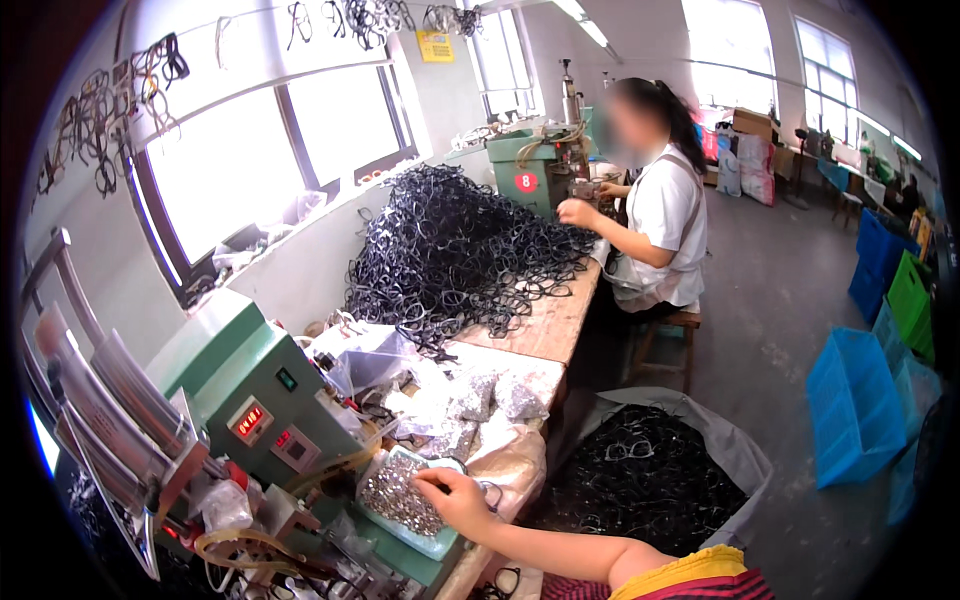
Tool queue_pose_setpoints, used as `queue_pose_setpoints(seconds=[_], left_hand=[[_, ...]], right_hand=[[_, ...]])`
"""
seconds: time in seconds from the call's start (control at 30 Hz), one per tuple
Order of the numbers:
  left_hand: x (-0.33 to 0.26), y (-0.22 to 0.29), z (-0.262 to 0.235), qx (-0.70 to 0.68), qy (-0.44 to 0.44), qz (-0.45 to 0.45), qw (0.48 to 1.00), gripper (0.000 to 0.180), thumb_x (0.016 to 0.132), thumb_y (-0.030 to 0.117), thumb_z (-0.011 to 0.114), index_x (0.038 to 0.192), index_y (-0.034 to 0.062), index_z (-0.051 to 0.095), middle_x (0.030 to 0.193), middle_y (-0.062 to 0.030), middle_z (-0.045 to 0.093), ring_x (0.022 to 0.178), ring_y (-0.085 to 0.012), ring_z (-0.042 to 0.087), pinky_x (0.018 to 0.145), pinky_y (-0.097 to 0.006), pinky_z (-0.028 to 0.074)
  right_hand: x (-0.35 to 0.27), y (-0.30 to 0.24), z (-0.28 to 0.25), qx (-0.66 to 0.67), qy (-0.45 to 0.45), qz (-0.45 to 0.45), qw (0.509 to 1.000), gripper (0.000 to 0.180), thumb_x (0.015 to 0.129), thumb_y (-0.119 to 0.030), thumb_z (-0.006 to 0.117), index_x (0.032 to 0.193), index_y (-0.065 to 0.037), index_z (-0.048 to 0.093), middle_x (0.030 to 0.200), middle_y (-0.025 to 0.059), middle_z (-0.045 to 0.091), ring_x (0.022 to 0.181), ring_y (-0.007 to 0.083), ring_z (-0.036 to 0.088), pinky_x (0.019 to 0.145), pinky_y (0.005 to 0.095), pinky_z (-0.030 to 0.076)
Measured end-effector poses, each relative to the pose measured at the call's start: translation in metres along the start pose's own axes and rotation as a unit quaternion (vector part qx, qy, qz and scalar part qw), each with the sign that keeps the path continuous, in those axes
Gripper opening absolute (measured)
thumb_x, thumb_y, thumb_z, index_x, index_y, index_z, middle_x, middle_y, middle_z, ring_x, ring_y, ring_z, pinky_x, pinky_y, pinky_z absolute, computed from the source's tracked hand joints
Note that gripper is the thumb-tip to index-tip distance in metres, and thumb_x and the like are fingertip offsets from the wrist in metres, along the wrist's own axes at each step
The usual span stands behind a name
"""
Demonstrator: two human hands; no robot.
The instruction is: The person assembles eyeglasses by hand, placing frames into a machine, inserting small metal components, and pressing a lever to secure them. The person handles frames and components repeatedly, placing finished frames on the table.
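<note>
Head view: desk (545, 335) runs away from the camera, green machine (315, 415) at its near end, pale-blue tray (440, 547) just beside that. Right hand (460, 502) is at the tray, fingers bent down to the shiny bits (395, 500) heaped in it; can't tell if they pinch one. Left hand out of view. Best: fingertip pinch at the heap's edge, no raking. Bits jumbled, too small to read direction or long axis.

Smooth painted metal, it seems, cases the near green machine (238, 372); right of it, shiny metallic bits (398, 492) fill a pale plastic tray (436, 545); beyond it, glossy plastic frames (460, 245) cover matt wood (545, 325)
</note>
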State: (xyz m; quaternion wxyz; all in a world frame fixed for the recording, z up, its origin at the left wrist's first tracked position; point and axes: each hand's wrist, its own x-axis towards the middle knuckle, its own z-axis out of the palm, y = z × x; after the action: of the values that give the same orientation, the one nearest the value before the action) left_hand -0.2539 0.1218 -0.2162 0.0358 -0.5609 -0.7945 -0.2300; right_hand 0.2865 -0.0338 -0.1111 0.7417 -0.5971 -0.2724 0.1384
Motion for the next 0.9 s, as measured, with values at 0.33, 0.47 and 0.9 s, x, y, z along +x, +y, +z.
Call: queue_pose_setpoints(seconds=[0.33,0.47,0.9], left_hand=[[0.091,0.093,-0.046,-0.302,-0.045,0.238,0.922,0.013,0.095,0.014,0.056,0.088,0.0044,0.055,0.077,-0.0082,0.057,0.070,-0.0179,0.057,0.064,-0.032,0.047],[0.087,0.055,0.025,-0.245,0.125,0.139,0.951,0.012,0.098,0.013,0.047,0.100,0.0025,0.052,0.083,-0.0137,0.062,0.077,-0.0227,0.064,0.071,-0.037,0.050],[-0.073,0.182,-0.081,-0.650,-0.039,0.063,0.757,0.013,0.102,0.014,0.054,0.099,0.0023,0.060,0.092,-0.0010,0.060,0.083,-0.0081,0.055,0.076,-0.023,0.046]], right_hand=[[0.019,-0.020,0.037,-0.037,-0.136,-0.070,0.987,0.014,0.084,-0.010,0.072,0.097,-0.003,0.073,0.090,0.0083,0.071,0.084,0.0178,0.067,0.076,0.0292,0.051],[0.008,-0.019,0.013,-0.142,-0.101,-0.157,0.972,0.010,0.080,-0.004,0.071,0.089,-0.003,0.074,0.085,0.0100,0.071,0.083,0.0239,0.066,0.076,0.0332,0.049],[-0.034,-0.078,0.070,0.011,-0.263,-0.118,0.957,0.057,0.080,0.000,0.072,0.130,0.008,0.046,0.088,0.0087,0.067,0.086,0.0163,0.066,0.085,0.0281,0.049]])
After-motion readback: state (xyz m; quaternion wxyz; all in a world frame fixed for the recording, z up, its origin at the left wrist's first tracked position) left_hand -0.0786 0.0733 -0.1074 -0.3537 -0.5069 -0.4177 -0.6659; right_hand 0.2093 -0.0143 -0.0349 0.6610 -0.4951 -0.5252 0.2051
